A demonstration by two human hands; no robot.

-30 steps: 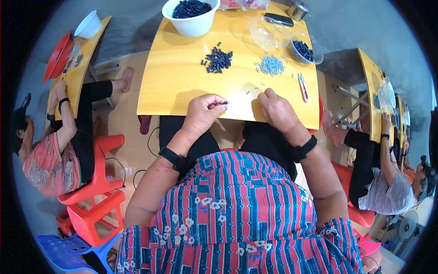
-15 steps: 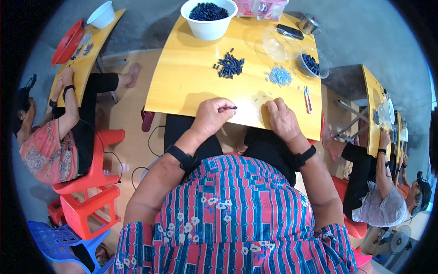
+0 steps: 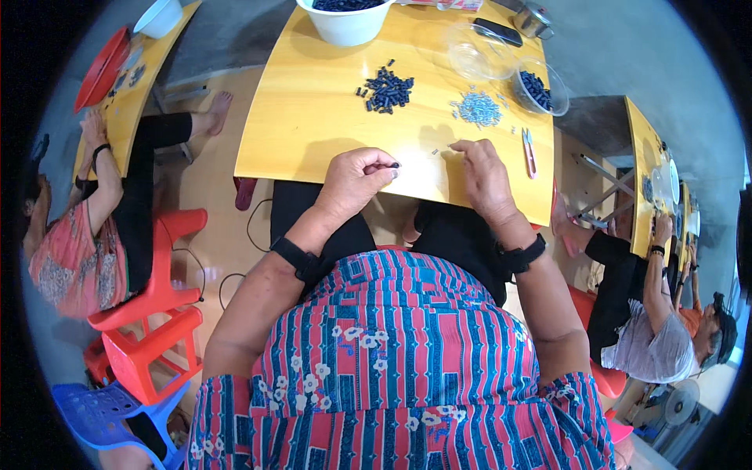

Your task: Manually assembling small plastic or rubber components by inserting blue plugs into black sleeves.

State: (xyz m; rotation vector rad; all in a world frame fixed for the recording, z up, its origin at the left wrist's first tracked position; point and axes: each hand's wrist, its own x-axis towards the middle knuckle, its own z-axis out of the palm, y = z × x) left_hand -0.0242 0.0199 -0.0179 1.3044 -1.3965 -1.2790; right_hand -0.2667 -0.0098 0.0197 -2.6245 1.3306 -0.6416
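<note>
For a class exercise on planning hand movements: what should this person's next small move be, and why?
Probably the right hand should pinch up the small pale piece lying near it on the table, since the left hand holds a small black piece between thumb and fingers.

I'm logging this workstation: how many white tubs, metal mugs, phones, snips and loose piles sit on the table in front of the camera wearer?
White tub: 1
Metal mug: 1
Phone: 1
Snips: 1
Loose piles: 2 (dark pile, pale pile)
Total: 6
</note>
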